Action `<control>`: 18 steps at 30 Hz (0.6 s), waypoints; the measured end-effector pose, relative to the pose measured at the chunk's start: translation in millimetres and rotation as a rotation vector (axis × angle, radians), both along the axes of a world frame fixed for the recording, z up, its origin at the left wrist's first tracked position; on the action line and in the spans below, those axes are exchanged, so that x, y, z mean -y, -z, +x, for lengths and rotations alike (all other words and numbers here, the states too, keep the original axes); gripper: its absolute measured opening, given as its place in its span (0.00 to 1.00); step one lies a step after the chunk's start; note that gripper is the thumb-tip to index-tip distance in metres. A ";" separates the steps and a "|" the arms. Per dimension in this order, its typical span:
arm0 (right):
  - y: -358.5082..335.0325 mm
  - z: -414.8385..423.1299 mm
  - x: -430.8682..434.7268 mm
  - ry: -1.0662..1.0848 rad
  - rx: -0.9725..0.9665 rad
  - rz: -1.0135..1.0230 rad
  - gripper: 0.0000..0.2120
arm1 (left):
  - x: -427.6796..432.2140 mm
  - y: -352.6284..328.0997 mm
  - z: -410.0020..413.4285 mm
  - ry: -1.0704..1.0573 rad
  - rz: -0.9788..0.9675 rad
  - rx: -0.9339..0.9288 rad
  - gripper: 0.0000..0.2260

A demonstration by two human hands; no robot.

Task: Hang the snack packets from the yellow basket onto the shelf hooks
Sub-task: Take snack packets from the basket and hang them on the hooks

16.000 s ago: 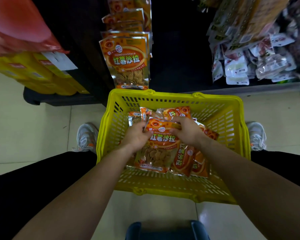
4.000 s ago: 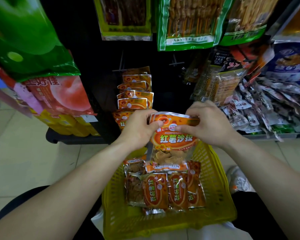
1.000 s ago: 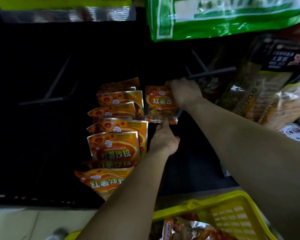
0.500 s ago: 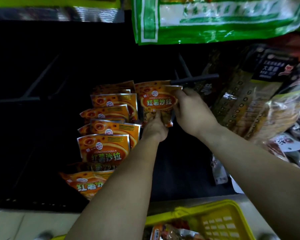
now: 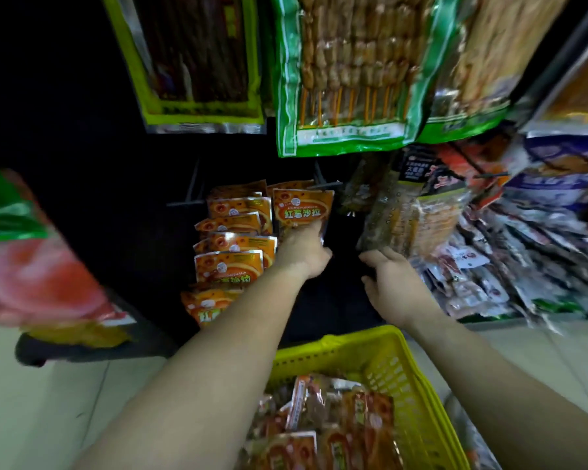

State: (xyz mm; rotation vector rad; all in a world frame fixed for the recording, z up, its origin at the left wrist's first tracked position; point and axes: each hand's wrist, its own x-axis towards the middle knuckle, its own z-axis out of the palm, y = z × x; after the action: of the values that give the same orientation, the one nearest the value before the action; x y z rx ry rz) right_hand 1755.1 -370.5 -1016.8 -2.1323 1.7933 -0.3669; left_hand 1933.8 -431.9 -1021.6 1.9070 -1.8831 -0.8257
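The snack packet [image 5: 302,210] hung at the far side, right of the hung orange packets [image 5: 233,239]. The left hand [image 5: 302,254] gripped its lower edge. The right hand [image 5: 392,283] was apart from it, relaxed and holding nothing. The film pack was probably light, soft and slippery, so it should be pinched at the flat top seal. Further packets [image 5: 326,425] lay in the near yellow basket [image 5: 418,418].

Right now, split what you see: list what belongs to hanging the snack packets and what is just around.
Job: orange packet at the hook, left hand at its lower edge, right hand, yellow basket, packets in the basket, hung orange packets.
Around: green skewer bags above, dark packets at right, red bag at left.
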 end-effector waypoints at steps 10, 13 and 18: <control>60.0 -32.3 -131.1 0.055 -0.084 0.270 0.20 | -193.5 52.8 44.4 0.185 0.202 0.256 0.26; 95.5 -22.5 -160.5 0.032 -0.092 0.384 0.18 | -234.4 100.4 56.7 0.200 0.356 0.324 0.26; 156.1 3.0 -180.1 0.007 -0.097 0.600 0.25 | -254.1 154.4 66.7 0.211 0.433 0.323 0.31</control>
State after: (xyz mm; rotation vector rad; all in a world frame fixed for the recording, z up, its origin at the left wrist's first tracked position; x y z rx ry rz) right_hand 1758.1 -190.4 -1172.9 -1.7359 1.6829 0.2542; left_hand 2000.6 -177.8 -1176.0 2.2297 -2.2758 -1.1226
